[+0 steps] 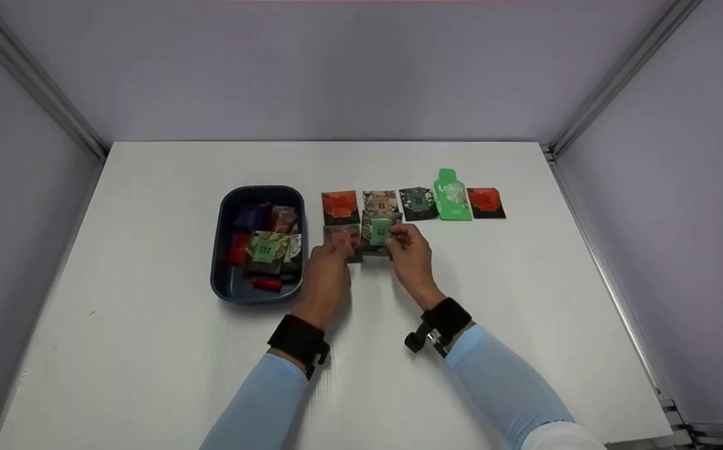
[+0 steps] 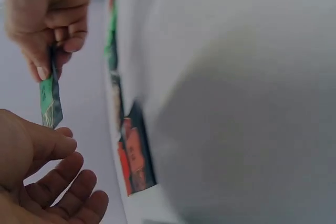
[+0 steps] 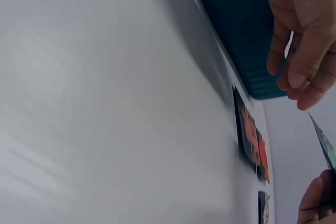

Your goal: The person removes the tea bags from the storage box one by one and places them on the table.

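My right hand (image 1: 414,259) pinches a flat dark packet with a green label (image 1: 379,232) between thumb and fingers. In the left wrist view that packet (image 2: 48,98) is held up off the table. My left hand (image 1: 327,275) is beside it, fingers loosely bent and holding nothing; the right wrist view shows a gap between the left hand (image 3: 302,40) and the packet. Below the left fingertips lies a dark packet with a salmon-pink label (image 1: 340,235), partly hidden by that hand in the head view.
A dark blue bin (image 1: 216,250) with several mixed packets stands left. Along the back lie a red packet (image 1: 339,207), a tan-labelled packet (image 1: 380,201), a dark green-labelled packet (image 1: 419,203), a green bottle-shaped sachet (image 1: 453,199) and another red packet (image 1: 486,203).
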Motion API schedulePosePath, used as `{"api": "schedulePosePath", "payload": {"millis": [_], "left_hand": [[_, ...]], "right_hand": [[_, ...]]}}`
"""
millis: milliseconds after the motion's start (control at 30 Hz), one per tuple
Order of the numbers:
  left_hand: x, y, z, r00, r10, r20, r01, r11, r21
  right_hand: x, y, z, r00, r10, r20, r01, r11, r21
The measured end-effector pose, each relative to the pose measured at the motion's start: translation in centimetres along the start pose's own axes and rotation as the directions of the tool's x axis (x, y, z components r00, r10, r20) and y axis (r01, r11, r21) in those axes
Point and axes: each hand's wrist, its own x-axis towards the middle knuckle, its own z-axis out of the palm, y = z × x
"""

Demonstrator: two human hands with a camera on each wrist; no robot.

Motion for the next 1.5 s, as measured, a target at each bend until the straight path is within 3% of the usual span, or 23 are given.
{"api": "schedulePosePath", "payload": {"millis": [167,300,533,767,933,1133,1367,1500], "left_hand": [[0.4,-0.2,1.6,0.986,0.029,0.166,-0.057,0.985,0.161],[0.9,-0.2,2.4,0.968,0.041,0.249,-0.110,0.957,0.270],[1.3,0.0,2.8,0.925,-0.030,0.378,-0.088,0.953,0.291],[1.3,0.2,2.7,0.945,0.035,0.326,-0.144,0.938,0.316],[1.3,0.4,2.5,0.941,0.047,0.336,-0.165,0.928,0.333],[1.4,0.3,2.6,0.942,0.063,0.329,-0.188,0.913,0.362],[1.7,0.3,2.9,0.922,-0.004,0.387,-0.146,0.923,0.357],[1.7,0.3,2.8,0.929,0.010,0.370,-0.152,0.922,0.357]], "right_hand": [[1.6,1.5,-1.1,0.999,0.036,0.002,-0.035,0.972,-0.232],[2.3,2.1,-1.0,0.997,0.061,0.044,-0.042,0.939,-0.340],[2.9,2.5,-0.4,0.991,0.089,0.102,-0.031,0.883,-0.468],[3.0,2.2,0.3,0.990,0.038,0.137,0.051,0.803,-0.594],[2.7,2.3,0.3,0.993,0.031,0.115,0.053,0.745,-0.665],[2.9,2.6,0.3,0.994,0.015,0.111,0.064,0.737,-0.673],[2.9,2.5,0.2,0.994,0.014,0.109,0.065,0.724,-0.686],[2.8,2.5,0.1,0.995,0.003,0.099,0.067,0.717,-0.694]]}}
